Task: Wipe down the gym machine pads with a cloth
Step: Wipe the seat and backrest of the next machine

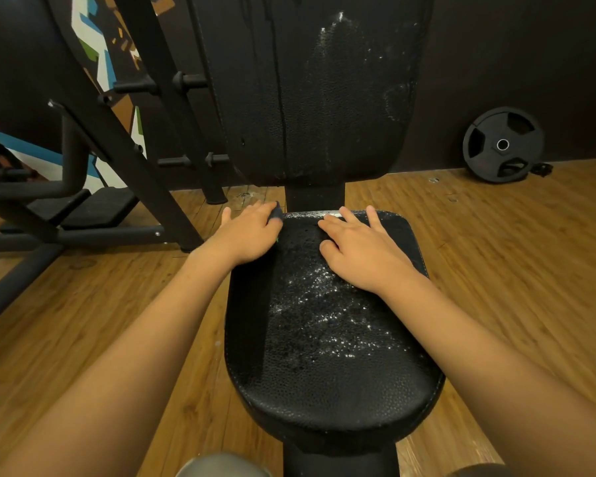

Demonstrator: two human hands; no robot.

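To the far left of the seat pad (324,356), a black steel machine frame (128,142) is slanting up in front of a wall mural (93,46) of white, blue, green and brown shapes. Nearer, at the seat pad's far left corner, the person's left hand (246,232) is lying palm down with its fingers bending over a dark cloth (276,214). The grip is holding that cloth against the pad's edge, and only a small dark fold is showing beside the fingers. The seat pad itself is sitting in the middle, black and pebbled, and white specks are glistening across its centre. Rising behind the seat pad, the upright back pad (317,87) is showing the same white specks along its right side and dark streaks running down its left. On the seat pad's far right part, the right hand (362,249) is resting flat with its fingers straight and spread. Its grip is wide and holding nothing. Well to the right of the seat pad, a black weight plate (502,145) is leaning against the dark wall, standing on the wooden floor (513,270) that is surrounding the machine.
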